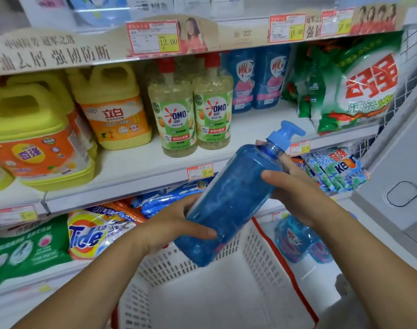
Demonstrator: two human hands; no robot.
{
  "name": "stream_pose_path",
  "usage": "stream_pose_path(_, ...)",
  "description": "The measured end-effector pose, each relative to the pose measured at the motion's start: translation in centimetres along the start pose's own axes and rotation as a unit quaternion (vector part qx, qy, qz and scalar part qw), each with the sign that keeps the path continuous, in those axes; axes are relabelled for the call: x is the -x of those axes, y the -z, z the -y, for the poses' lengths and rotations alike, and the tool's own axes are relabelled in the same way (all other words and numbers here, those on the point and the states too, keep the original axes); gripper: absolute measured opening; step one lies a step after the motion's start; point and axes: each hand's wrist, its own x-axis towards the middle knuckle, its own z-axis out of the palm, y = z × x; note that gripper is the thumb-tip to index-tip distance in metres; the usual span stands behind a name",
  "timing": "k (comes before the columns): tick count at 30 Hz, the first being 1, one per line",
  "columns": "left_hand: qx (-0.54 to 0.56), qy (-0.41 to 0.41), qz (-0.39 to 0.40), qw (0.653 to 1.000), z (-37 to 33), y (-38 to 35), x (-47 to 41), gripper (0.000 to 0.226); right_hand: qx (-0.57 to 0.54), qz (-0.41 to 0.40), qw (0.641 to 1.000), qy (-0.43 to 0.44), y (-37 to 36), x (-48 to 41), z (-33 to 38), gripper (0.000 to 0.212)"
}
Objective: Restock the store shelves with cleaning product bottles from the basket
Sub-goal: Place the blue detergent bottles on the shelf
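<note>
Left hand grips base of tilted blue plastic pump bottle | right hand grips its shoulder | above white perforated plastic basket

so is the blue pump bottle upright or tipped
Tipped: the blue pump bottle slants, pump up-right, held by the left hand and right hand.

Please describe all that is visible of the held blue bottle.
The blue bottle looks like clear plastic full of blue liquid, with a lighter blue pump head. It is tilted, pump toward upper right, above the white basket. The left hand grips its lower body; the right hand holds its shoulder.
</note>
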Motion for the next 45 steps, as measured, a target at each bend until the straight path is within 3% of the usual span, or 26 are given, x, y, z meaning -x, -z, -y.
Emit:
stream_pose_path(2, -0.069, -0.007, -0.102, 0.992, -0.1, -1.1, 0.4, 0.085, 0.0, -0.02, 0.999, -0.029, -0.3, 0.2, -0.1, 0.079)
stream_pose_path(4, -0.176, -0.049, -0.222, 0.958, -0.3, -2.5, 0.8, 0.092, 0.028, -0.067, 0.996, -0.055, -1.0, 0.5, -0.2, 0.089)
stream_pose_path(6, -0.252, -0.083, -0.29, 0.92, 0.0, -3.4, 0.8, 0.108, 0.033, -0.13, 0.988, -0.073, -1.7, 0.6, -0.7, 0.099)
stream_pose_path(7, -0.265, -0.089, -0.303, 0.911, 0.2, -3.7, 0.7, 0.114, 0.02, -0.15, 0.986, -0.071, -1.8, 0.6, -0.9, 0.092)
stream_pose_path(9, -0.273, -0.084, -0.295, 0.912, 0.3, -3.9, 0.8, 0.122, -0.008, -0.161, 0.986, -0.048, -2.0, 0.8, -0.6, 0.06)
stream_pose_path(11, -0.29, -0.074, -0.255, 0.919, 0.1, -3.3, 0.9, 0.127, -0.014, -0.138, 0.99, -0.018, -1.7, 1.1, 0.1, 0.043)
stream_pose_path(13, -0.277, -0.045, -0.189, 0.941, -0.5, -1.8, 1.1, 0.122, -0.025, -0.102, 0.994, 0.007, -1.0, 1.2, 0.6, 0.042)
stream_pose_path(16, -0.161, 0.026, -0.044, 0.986, -1.1, 0.6, 1.5, 0.083, -0.069, -0.051, 0.996, 0.014, 0.1, 1.1, 0.9, 0.047)
stream_pose_path(18, -0.102, 0.03, 0.007, 0.994, -1.0, 0.9, 1.8, 0.067, -0.08, -0.016, 0.997, 0.017, 0.4, 1.1, 0.9, 0.049)
stream_pose_path(20, -0.078, 0.013, -0.022, 0.997, -0.8, 0.1, 2.0, 0.065, -0.061, 0.004, 0.998, 0.006, 0.7, 0.9, 0.7, 0.059)
stream_pose_path(23, -0.088, -0.016, -0.121, 0.989, -0.6, -1.6, 1.6, 0.072, -0.022, -0.046, 0.998, -0.026, 0.5, 0.6, 0.7, 0.094)
stream_pose_path(26, -0.177, -0.072, -0.25, 0.949, 0.0, -2.8, 1.0, 0.093, 0.053, -0.11, 0.992, -0.021, -0.6, 0.9, 0.5, 0.078)
stream_pose_path(27, -0.217, -0.093, -0.276, 0.932, 0.3, -3.2, 0.7, 0.1, 0.062, -0.132, 0.989, -0.032, -1.0, 1.1, 0.5, 0.081)
stream_pose_path(29, -0.25, -0.127, -0.3, 0.912, 0.6, -4.0, 0.6, 0.102, 0.079, -0.153, 0.984, -0.051, -1.5, 1.3, 0.4, 0.095)
stream_pose_path(31, -0.252, -0.133, -0.31, 0.907, 0.5, -4.9, 0.6, 0.102, 0.068, -0.166, 0.983, -0.049, -1.5, 1.5, 0.6, 0.092)
stream_pose_path(34, -0.267, -0.137, -0.274, 0.914, 0.1, -5.2, 0.9, 0.103, 0.03, -0.182, 0.983, -0.021, -0.8, 1.7, 0.8, 0.054)
stream_pose_path(36, -0.264, -0.114, -0.198, 0.937, -0.3, -3.8, 1.1, 0.1, 0.027, -0.16, 0.987, 0.006, -0.3, 1.9, 0.9, 0.042)
stream_pose_path(39, -0.131, -0.055, -0.053, 0.988, -0.2, -1.1, 1.1, 0.099, 0.027, -0.079, 0.996, 0.034, 0.0, 2.1, 1.5, 0.055)
stream_pose_path(42, -0.023, -0.033, 0.101, 0.994, 0.0, -0.8, 1.1, 0.088, -0.015, 0.003, 0.999, 0.049, -0.2, 2.3, 1.3, 0.057)
stream_pose_path(45, 0.013, -0.051, 0.093, 0.994, 0.3, -1.9, 1.3, 0.077, -0.041, 0.024, 0.999, 0.025, -0.2, 2.1, 1.1, 0.056)
